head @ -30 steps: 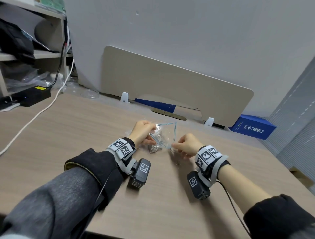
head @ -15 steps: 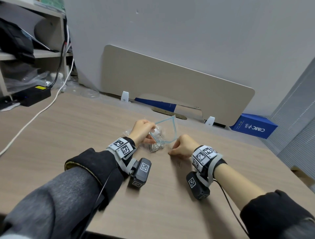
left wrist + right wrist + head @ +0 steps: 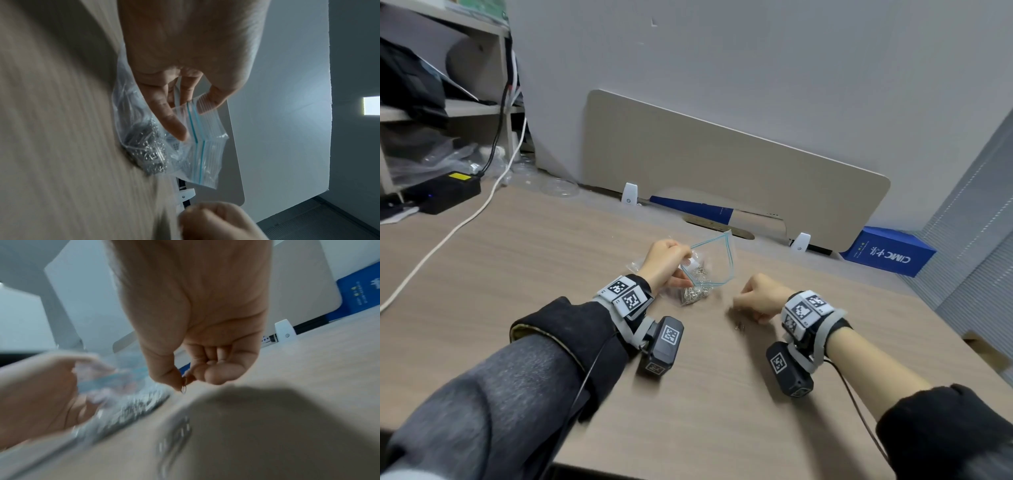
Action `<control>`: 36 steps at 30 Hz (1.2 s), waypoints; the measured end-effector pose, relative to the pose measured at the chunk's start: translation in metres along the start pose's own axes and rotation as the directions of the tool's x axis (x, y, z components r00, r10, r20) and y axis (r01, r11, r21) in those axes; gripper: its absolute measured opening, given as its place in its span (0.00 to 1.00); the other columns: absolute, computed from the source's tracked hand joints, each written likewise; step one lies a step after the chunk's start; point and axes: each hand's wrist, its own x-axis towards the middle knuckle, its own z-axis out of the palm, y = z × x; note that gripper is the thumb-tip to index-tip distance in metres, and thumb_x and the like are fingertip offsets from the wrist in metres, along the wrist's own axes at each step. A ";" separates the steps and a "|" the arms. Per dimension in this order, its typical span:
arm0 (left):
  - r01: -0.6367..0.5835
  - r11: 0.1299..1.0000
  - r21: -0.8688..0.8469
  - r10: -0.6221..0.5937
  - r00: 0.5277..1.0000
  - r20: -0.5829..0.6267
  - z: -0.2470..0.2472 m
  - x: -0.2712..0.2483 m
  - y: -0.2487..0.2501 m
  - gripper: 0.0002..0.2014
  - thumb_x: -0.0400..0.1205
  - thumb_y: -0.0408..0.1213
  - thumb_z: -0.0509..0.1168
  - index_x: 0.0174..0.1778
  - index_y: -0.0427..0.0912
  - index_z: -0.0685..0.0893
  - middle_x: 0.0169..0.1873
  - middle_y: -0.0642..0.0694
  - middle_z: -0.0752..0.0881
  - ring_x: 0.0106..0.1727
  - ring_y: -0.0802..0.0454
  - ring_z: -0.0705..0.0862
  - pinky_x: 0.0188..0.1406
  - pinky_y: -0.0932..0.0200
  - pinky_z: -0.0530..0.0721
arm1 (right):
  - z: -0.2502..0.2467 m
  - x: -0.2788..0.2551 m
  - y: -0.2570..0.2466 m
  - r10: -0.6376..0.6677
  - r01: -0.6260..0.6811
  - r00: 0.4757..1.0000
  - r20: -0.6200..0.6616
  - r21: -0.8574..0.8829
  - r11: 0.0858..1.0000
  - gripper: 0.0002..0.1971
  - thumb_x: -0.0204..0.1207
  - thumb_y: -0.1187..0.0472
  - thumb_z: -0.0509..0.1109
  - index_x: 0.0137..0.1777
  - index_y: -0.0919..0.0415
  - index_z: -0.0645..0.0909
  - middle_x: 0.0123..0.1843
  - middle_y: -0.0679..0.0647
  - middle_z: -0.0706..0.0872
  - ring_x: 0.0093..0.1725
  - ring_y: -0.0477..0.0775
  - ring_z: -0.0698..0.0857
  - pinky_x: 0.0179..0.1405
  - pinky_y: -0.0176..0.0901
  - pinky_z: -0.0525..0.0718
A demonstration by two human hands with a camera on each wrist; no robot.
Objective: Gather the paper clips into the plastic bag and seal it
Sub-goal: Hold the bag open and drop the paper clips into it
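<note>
Left hand (image 3: 666, 262): its grip is pinching the plastic bag (image 3: 714, 262) by the mouth, holding it open above the bench (image 3: 534, 274).
Right hand (image 3: 762, 298): its grip is pinching a paper clip (image 3: 183, 387).
Paper clips (image 3: 695, 294): lying heaped under the bag.

Office; desk (image 3: 517, 260) with divider panel (image 3: 722, 171); cluttered shelves (image 3: 465, 109).
</note>
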 end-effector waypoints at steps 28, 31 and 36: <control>0.004 1.000 0.023 -0.005 1.000 0.023 0.005 -0.003 -0.001 0.09 0.82 0.30 0.62 0.54 0.28 0.80 0.42 0.40 0.79 0.27 0.47 0.78 0.29 0.51 0.89 | -0.017 -0.023 0.015 -0.354 0.371 0.925 0.142 -0.119 0.921 0.11 0.69 0.63 0.78 0.52 0.55 0.87 0.40 0.50 0.85 0.30 0.46 0.82 0.23 0.34 0.78; 0.003 1.000 0.025 -0.004 1.000 0.021 0.005 -0.003 -0.002 0.06 0.82 0.30 0.63 0.51 0.31 0.80 0.43 0.40 0.80 0.26 0.47 0.77 0.31 0.49 0.89 | -0.008 -0.020 0.019 -0.384 0.409 0.908 0.171 -0.153 0.900 0.13 0.68 0.64 0.78 0.52 0.54 0.87 0.43 0.47 0.86 0.26 0.33 0.80 0.25 0.26 0.76; 0.004 1.000 0.025 -0.004 1.000 0.020 0.004 -0.002 -0.002 0.06 0.82 0.30 0.63 0.51 0.31 0.80 0.43 0.39 0.80 0.27 0.47 0.78 0.29 0.51 0.89 | -0.003 -0.015 0.020 -0.439 0.455 0.889 0.129 -0.148 0.878 0.07 0.69 0.66 0.78 0.47 0.60 0.88 0.38 0.47 0.85 0.27 0.29 0.79 0.29 0.20 0.74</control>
